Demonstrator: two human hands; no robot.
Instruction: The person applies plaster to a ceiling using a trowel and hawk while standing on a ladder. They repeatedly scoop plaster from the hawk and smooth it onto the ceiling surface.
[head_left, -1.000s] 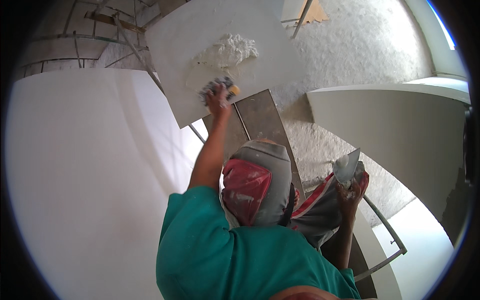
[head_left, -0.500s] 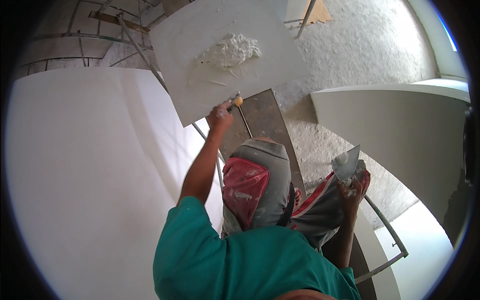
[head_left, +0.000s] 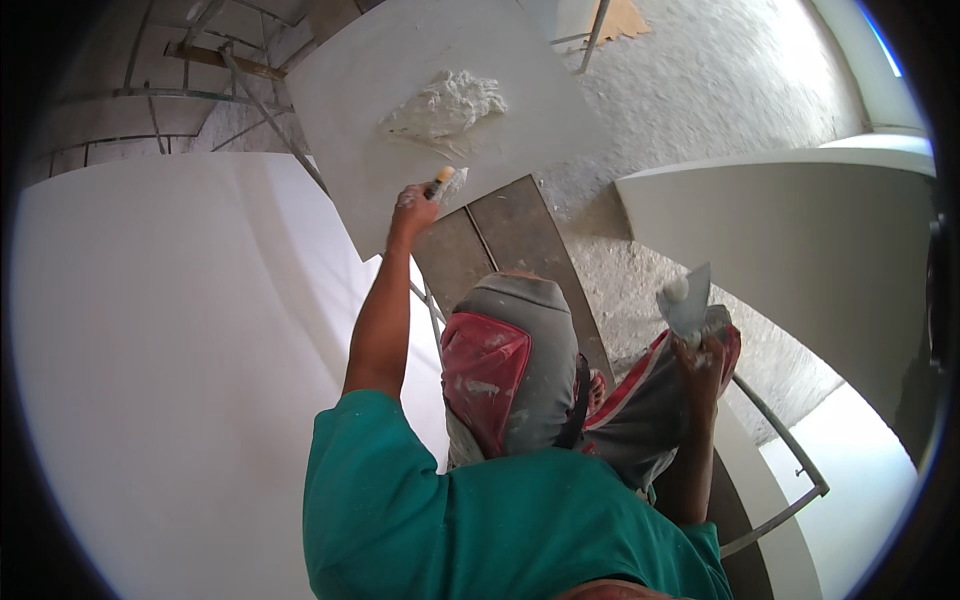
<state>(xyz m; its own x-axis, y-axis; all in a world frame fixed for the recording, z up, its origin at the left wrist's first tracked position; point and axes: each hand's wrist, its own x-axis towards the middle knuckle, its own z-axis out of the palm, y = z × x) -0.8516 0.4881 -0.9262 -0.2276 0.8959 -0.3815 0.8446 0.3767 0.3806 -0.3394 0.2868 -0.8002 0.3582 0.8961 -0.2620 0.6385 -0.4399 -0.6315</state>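
Note:
My left hand (head_left: 413,212) is closed on the handle of a trowel (head_left: 455,186), whose round yellow handle end and plaster-smeared blade show over the board's near edge. Beyond it, a heap of wet white plaster (head_left: 450,105) lies on the wide pale board (head_left: 345,110). On the right, my right hand (head_left: 700,360) grips a broad putty knife (head_left: 694,308) with its flared blade pointing away from me. A small round dab of plaster (head_left: 676,290) sits on that blade. Beside this hand is my bent right knee.
Brown planks (head_left: 520,225) lie beneath the board and my legs. A metal scaffold rail (head_left: 780,425) curves at the right. A smooth white surface (head_left: 170,350) fills the left, and a curved grey wall (head_left: 790,215) stands at the right above a rough pale floor (head_left: 720,80).
My left hand has shifted left and farther over the board, and its trowel has turned so that the plaster-smeared blade shows. My right hand has risen slightly with the putty knife.

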